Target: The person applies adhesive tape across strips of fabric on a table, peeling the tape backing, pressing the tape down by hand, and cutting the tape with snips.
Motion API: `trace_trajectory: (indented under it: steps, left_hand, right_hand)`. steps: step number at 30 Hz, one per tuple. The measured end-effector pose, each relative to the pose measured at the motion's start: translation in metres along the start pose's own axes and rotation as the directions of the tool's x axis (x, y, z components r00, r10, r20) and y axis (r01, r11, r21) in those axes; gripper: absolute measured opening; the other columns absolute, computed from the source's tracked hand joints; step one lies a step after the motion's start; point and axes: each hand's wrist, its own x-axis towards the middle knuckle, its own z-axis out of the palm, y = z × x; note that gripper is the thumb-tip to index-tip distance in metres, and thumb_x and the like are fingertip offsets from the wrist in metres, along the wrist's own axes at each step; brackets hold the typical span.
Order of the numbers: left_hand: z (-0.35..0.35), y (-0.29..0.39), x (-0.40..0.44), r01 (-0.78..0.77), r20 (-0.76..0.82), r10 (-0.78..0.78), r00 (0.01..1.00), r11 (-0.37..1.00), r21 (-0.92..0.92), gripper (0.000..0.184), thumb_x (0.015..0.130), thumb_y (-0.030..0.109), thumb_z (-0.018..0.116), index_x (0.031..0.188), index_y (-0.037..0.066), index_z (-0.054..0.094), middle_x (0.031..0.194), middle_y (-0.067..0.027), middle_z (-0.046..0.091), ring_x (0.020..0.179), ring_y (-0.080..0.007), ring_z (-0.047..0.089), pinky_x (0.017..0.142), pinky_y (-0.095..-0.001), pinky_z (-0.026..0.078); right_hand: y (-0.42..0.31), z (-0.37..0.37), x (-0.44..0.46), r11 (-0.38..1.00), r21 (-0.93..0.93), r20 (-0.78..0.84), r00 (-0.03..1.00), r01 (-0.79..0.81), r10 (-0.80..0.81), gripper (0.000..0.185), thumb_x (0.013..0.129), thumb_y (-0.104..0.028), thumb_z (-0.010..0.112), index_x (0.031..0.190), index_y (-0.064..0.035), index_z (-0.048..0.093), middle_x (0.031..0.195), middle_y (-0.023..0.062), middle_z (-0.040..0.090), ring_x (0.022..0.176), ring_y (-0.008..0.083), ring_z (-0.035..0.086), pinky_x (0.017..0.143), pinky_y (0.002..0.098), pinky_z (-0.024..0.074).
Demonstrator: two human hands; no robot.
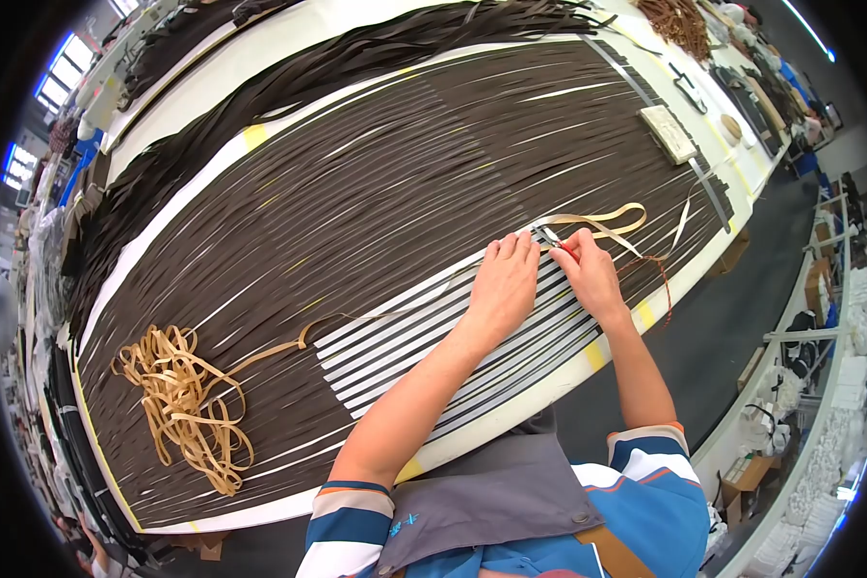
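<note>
Long dark brown strips (pixel 289 222), side by side, cover the white table (pixel 482 424). Across the patch of white and dark stripes (pixel 385 352) near the front edge, my left hand (pixel 507 281) lies flat, fingers stretched out and close together. Just to its right, my right hand (pixel 590 272) is closed on a red-handled metal tool (pixel 566 249) that looks like pliers; its metal head is by my left fingertips. A looped tan strip (pixel 631 220) lies beyond the tool. From the tan tangle, a thin strip runs toward my left hand.
A heap of tan strips (pixel 188 405) lies at the left. A pale block (pixel 667 135) rests on the strips at the right, near a metal bar (pixel 711 197). Loose dark strips (pixel 289 82) are bunched along the far side. Shelves (pixel 809 337) stand beyond the aisle.
</note>
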Motion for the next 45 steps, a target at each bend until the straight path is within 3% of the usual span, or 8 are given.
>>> trace_trajectory:
  steps: [2, 6, 8, 33, 35, 37, 43, 45]
  left_hand:
    - [-0.003, 0.001, 0.001, 0.052, 0.078, -0.047, 0.996, 0.996, -0.070, 0.047, 0.081, 0.003, 0.054, 0.128, -0.005, 0.054, 0.138, -0.0213, 0.051, 0.129, -0.0328, 0.046, 0.109, -0.0421, 0.034]
    - [-0.002, 0.001, 0.001, 0.051, 0.073, -0.045, 0.996, 0.995, -0.086, 0.048, 0.080, 0.002, 0.055, 0.127, -0.005, 0.054, 0.138, -0.0214, 0.051, 0.129, -0.0329, 0.046, 0.109, -0.0420, 0.034]
    - [0.002, -0.001, 0.001, 0.000, 0.011, 0.000, 1.000, 1.000, 0.014, 0.044, 0.083, 0.011, 0.057, 0.124, -0.005, 0.055, 0.133, -0.0197, 0.054, 0.123, -0.0308, 0.049, 0.103, -0.0422, 0.038]
    - [0.002, 0.000, 0.001, 0.002, 0.010, -0.002, 1.000, 1.000, 0.028, 0.043, 0.082, 0.011, 0.058, 0.122, -0.004, 0.057, 0.133, -0.0189, 0.054, 0.122, -0.0300, 0.050, 0.103, -0.0419, 0.038]
    - [-0.001, 0.001, 0.001, 0.040, 0.048, -0.037, 0.998, 0.997, -0.071, 0.048, 0.079, 0.003, 0.057, 0.126, -0.005, 0.055, 0.136, -0.0200, 0.053, 0.126, -0.0325, 0.048, 0.108, -0.0414, 0.035]
    - [-0.002, 0.001, 0.001, 0.034, 0.032, -0.032, 0.999, 0.997, -0.067, 0.047, 0.079, 0.003, 0.056, 0.125, -0.005, 0.056, 0.135, -0.0203, 0.053, 0.126, -0.0325, 0.048, 0.107, -0.0415, 0.036]
    - [-0.018, -0.009, -0.032, 0.070, 0.046, -0.072, 0.996, 0.997, 0.030, 0.044, 0.083, 0.007, 0.054, 0.125, -0.006, 0.053, 0.134, -0.0220, 0.053, 0.125, -0.0325, 0.049, 0.104, -0.0441, 0.039]
    - [-0.037, -0.015, -0.057, 0.107, 0.054, -0.109, 0.993, 0.994, 0.037, 0.046, 0.082, 0.005, 0.054, 0.126, -0.007, 0.052, 0.136, -0.0232, 0.051, 0.126, -0.0330, 0.049, 0.105, -0.0461, 0.038]
  right_hand:
    - [0.003, 0.004, 0.000, 1.000, -0.009, -0.017, 1.000, 0.020, -0.020, 0.031, 0.091, -0.028, 0.066, 0.095, -0.0012, 0.052, 0.080, 0.0174, 0.067, 0.075, 0.0357, 0.066, 0.066, 0.0423, 0.0505]
    - [0.006, 0.008, 0.000, 0.998, -0.038, -0.064, 0.997, 0.050, -0.053, 0.030, 0.091, -0.028, 0.066, 0.095, -0.0022, 0.052, 0.079, 0.0171, 0.067, 0.074, 0.0364, 0.066, 0.065, 0.0432, 0.0505]
    - [0.004, 0.008, -0.001, 0.998, -0.047, -0.065, 0.997, 0.049, -0.052, 0.030, 0.091, -0.028, 0.066, 0.094, -0.0022, 0.052, 0.079, 0.0169, 0.067, 0.074, 0.0364, 0.066, 0.065, 0.0434, 0.0505]
    - [0.004, 0.015, -0.001, 0.992, -0.095, -0.136, 0.987, 0.078, -0.090, 0.027, 0.092, -0.027, 0.064, 0.092, -0.0041, 0.050, 0.075, 0.0168, 0.066, 0.071, 0.0379, 0.066, 0.062, 0.0461, 0.0500]
    - [0.006, 0.016, 0.000, 0.992, -0.103, -0.142, 0.985, 0.078, -0.093, 0.027, 0.092, -0.027, 0.064, 0.092, -0.0041, 0.050, 0.075, 0.0169, 0.066, 0.071, 0.0379, 0.066, 0.062, 0.0460, 0.0501]
    - [0.005, 0.016, -0.001, 0.991, -0.103, -0.151, 0.984, 0.083, -0.098, 0.026, 0.092, -0.027, 0.064, 0.091, -0.0047, 0.051, 0.075, 0.0169, 0.066, 0.072, 0.0386, 0.065, 0.063, 0.0463, 0.0501]
    - [0.009, 0.019, 0.001, 0.987, -0.149, -0.165, 0.983, 0.053, -0.078, 0.023, 0.094, -0.027, 0.062, 0.091, -0.0055, 0.054, 0.074, 0.0171, 0.065, 0.070, 0.0378, 0.064, 0.062, 0.0456, 0.0478]
    - [0.006, 0.018, -0.001, 0.994, -0.090, -0.143, 0.987, 0.064, -0.077, 0.023, 0.095, -0.025, 0.061, 0.091, -0.0039, 0.053, 0.073, 0.0160, 0.063, 0.066, 0.0349, 0.063, 0.061, 0.0431, 0.0468]
